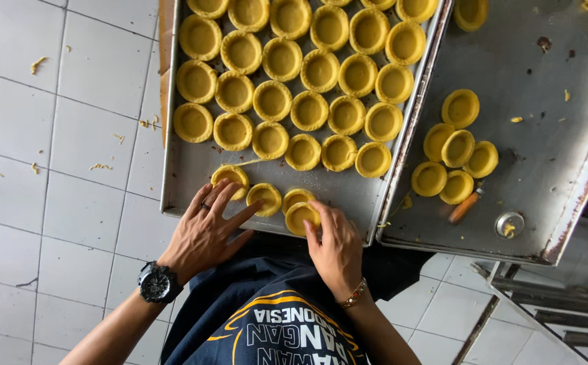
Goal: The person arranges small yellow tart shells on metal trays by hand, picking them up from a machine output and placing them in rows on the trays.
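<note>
The person is laying small round yellow pastry tart shells [287, 67] in rows on a large rectangular metal baking tray [185, 165] that is filling the upper middle of the frame. The newest row, along the tray's near edge at the centre of the frame, is only partly filled, so the step in hand looks like the setting down of shells in that row.

The left hand [206, 233], wearing a ring and a black wristwatch [157, 282], is lying flat with fingers spread wide, its fingertips resting on one shell [229, 174] and just beside a second one [265, 198]. The right hand [334, 247], with a beaded bracelet [355, 294] at the wrist, is curling narrowly around a shell [302, 217] right at the tray's lip, pinching it between thumb and fingers.

The next move would probably call for nudging that shell snug against its neighbour without denting the soft rim, then reaching rightward for more.

A second, worn steel tray [551, 162] is sitting at the right of the frame, holding a loose cluster of shells [453, 159], an orange-handled tool [465, 206] and a small round metal cap [509, 224]. Dough crumbs [37, 64] are lying scattered on the white tiled floor [71, 203] at the left. Nothing is blocking the bare stretch of tray beside the right hand.
</note>
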